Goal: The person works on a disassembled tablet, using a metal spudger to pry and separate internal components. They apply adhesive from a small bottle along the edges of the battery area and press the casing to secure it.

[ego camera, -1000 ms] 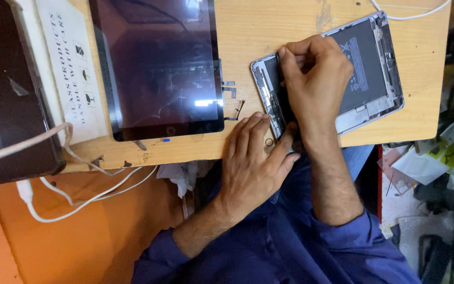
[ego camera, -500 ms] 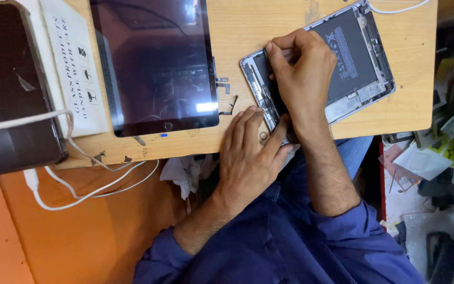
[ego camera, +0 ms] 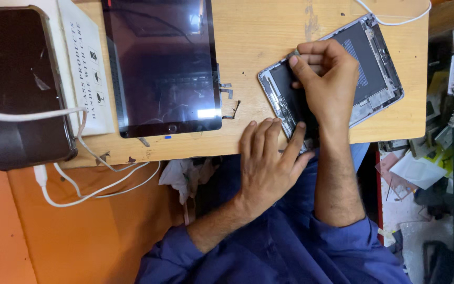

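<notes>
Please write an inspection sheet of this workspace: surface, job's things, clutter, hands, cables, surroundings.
Surface: wooden board, scratched.
Job's things: opened tablet shell, tilted, insides exposed.
Clutter: detached tablet screen; small metal bits; white box; dark case.
Hands: left hand flat at the board's edge, one finger on the shell corner; right hand curled over the shell, whether it holds anything cannot be told.
Cables: white cables, one at the shell's top.
Surroundings: papers on the floor.

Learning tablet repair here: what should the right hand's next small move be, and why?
Probably a gentle lift with the right hand: its fingertips pinch something small at the opened tablet edge, while the left hand already steadies the near corner. What it pinches is too small to tell.
</notes>
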